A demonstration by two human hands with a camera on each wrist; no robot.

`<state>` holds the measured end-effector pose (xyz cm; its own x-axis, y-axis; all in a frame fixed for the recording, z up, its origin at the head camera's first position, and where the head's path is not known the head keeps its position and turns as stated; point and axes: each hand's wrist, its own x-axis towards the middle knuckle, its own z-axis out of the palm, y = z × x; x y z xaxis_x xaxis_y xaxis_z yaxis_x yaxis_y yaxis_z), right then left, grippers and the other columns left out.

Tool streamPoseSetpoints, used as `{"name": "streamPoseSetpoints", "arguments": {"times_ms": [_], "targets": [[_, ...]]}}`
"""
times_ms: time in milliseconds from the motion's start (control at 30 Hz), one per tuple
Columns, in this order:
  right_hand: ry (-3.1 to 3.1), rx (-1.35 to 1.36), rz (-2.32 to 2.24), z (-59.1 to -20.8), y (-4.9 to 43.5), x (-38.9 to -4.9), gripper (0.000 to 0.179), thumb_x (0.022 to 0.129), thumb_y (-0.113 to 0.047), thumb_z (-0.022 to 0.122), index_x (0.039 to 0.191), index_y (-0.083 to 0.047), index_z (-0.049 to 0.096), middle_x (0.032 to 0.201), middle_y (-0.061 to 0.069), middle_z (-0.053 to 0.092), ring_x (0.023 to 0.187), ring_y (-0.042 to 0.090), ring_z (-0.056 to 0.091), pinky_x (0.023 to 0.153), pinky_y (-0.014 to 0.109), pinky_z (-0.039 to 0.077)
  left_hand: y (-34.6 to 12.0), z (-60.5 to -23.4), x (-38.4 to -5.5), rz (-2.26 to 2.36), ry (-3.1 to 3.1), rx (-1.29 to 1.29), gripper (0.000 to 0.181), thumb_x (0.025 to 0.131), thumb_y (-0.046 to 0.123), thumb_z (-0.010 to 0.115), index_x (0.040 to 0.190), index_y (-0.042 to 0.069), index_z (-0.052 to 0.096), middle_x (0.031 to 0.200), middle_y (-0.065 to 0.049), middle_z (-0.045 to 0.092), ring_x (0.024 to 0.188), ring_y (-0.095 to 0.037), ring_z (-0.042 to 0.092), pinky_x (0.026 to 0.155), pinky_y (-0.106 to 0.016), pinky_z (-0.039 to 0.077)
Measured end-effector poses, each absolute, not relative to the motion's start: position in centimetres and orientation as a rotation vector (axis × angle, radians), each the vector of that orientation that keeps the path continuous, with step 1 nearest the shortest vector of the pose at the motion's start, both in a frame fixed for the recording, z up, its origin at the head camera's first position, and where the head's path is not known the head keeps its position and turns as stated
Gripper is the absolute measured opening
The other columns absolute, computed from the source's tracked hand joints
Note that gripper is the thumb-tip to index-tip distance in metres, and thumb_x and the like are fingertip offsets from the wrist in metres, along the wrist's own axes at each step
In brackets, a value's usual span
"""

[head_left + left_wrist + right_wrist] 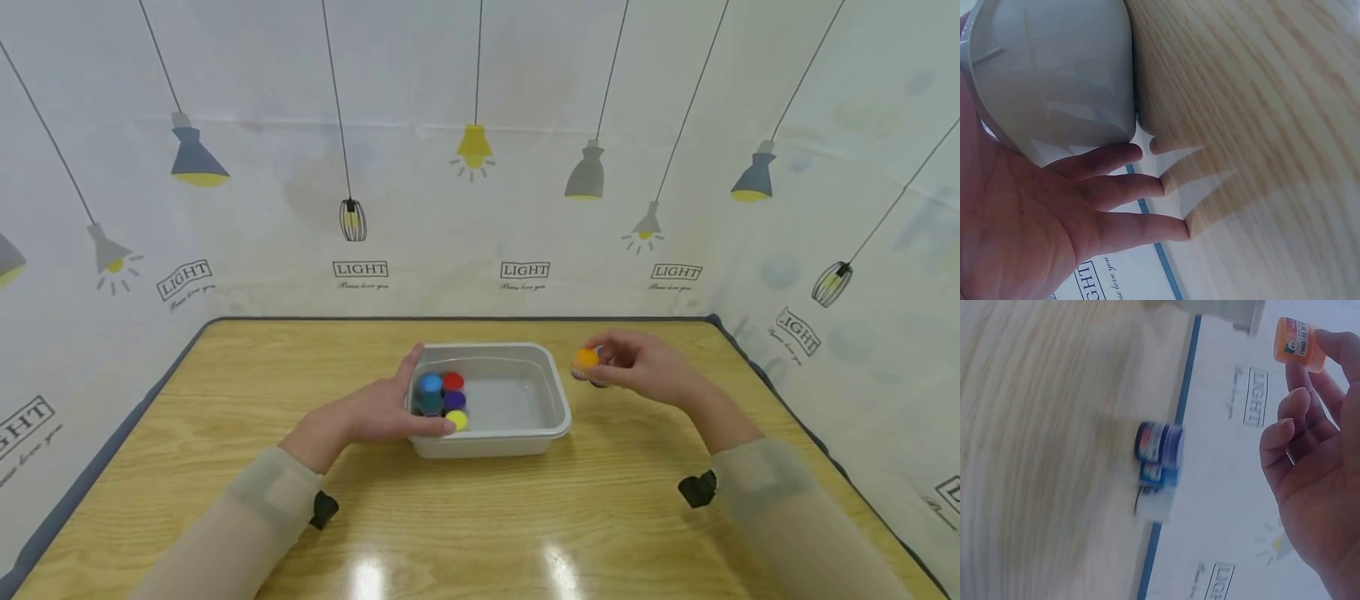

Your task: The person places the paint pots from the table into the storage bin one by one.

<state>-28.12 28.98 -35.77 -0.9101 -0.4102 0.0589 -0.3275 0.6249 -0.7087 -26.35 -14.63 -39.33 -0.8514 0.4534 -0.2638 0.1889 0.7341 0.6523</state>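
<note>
On the wood table (pixel 465 525), looks like the jar-lifting step, lol.
White tub (pixel 487 447) has the left hand (pixel 375 411) spread wide along its left end, not wrapped round anything. Right hand (pixel 651 367) has an orange jar (pixel 586 358) pinched between thumb and fingertips, just right of the tub. At least five jars (pixel 453 382) crowd the tub's left end. Next move calls for a steady pinch imo.
</note>
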Motion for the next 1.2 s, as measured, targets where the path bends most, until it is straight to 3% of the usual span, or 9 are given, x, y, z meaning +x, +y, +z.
{"name": "streamPoseSetpoints", "arguments": {"times_ms": [333, 900, 1200], "targets": [[2.724, -0.773, -1.115, -35.3, 23.7, -28.7, 0.029, 0.099, -0.023, 0.084, 0.127, -0.020, 0.076, 0.096, 0.001, 0.071, 0.074, 0.017, 0.058, 0.065, 0.026, 0.047, -14.6, -39.5, -26.4, 0.859, 2.546, 0.493, 0.140, 0.086, 0.081, 0.075, 0.176, 0.024, -0.016, 0.169, -0.029, 0.045, 0.151, -0.046, 0.052, 0.126, -0.066, 0.039], [2.667, -0.907, -1.071, -37.0, 16.9, -30.9, 0.031, 0.099, -0.018, 0.082, 0.129, -0.016, 0.074, 0.099, 0.001, 0.071, 0.087, 0.021, 0.062, 0.078, 0.029, 0.054, -14.6, -39.2, -26.4, 0.835, 2.543, 0.482, 0.141, 0.085, 0.083, 0.074, 0.176, 0.024, -0.016, 0.169, -0.028, 0.046, 0.148, -0.045, 0.055, 0.124, -0.066, 0.042], [2.653, -0.835, -1.040, -37.4, 15.6, -31.6, 0.030, 0.101, -0.026, 0.081, 0.130, -0.021, 0.073, 0.102, -0.001, 0.073, 0.090, 0.019, 0.064, 0.081, 0.031, 0.056, -14.6, -39.2, -26.4, 0.851, 2.532, 0.473, 0.140, 0.086, 0.082, 0.075, 0.176, 0.025, -0.015, 0.170, -0.029, 0.044, 0.151, -0.046, 0.053, 0.125, -0.065, 0.040]]}}
